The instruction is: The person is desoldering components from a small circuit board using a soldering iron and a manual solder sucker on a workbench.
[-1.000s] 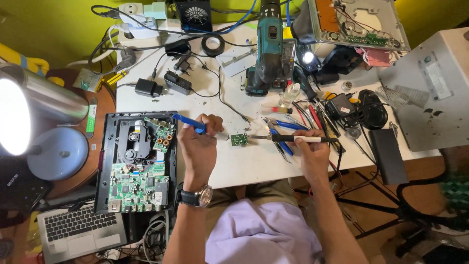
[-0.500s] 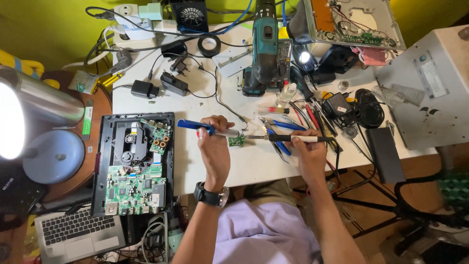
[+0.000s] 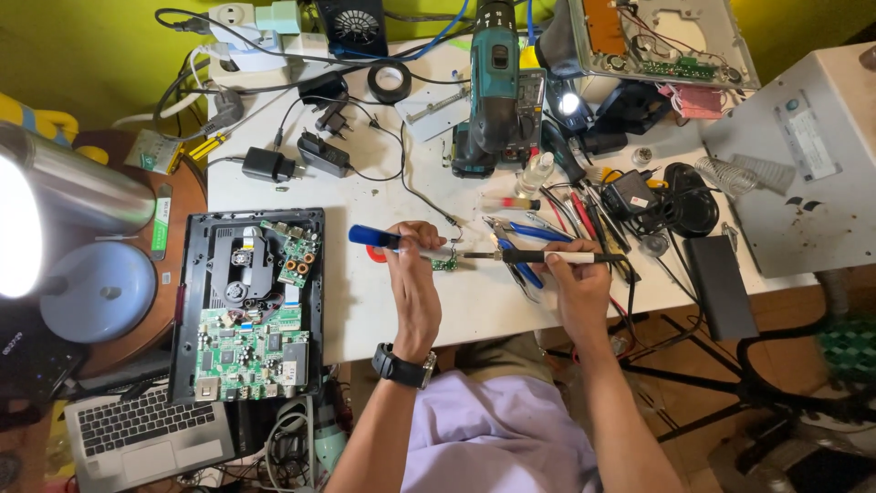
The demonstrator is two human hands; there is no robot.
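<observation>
The left hand (image 3: 415, 274) grips a blue-handled tool (image 3: 388, 241). The right hand (image 3: 575, 278) grips a soldering iron (image 3: 547, 257) whose tip meets a tiny green board (image 3: 445, 264). Blue pliers (image 3: 525, 233) lie at 12 o'clock from the right hand. An open player (image 3: 248, 301) sits at 9 o'clock. Small board parts are hard to see.

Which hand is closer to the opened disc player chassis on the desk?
Left. The left hand, gripping a blue-handled tool, sits just right of the disc player chassis; the right hand, holding a soldering iron, is farther right.
</observation>
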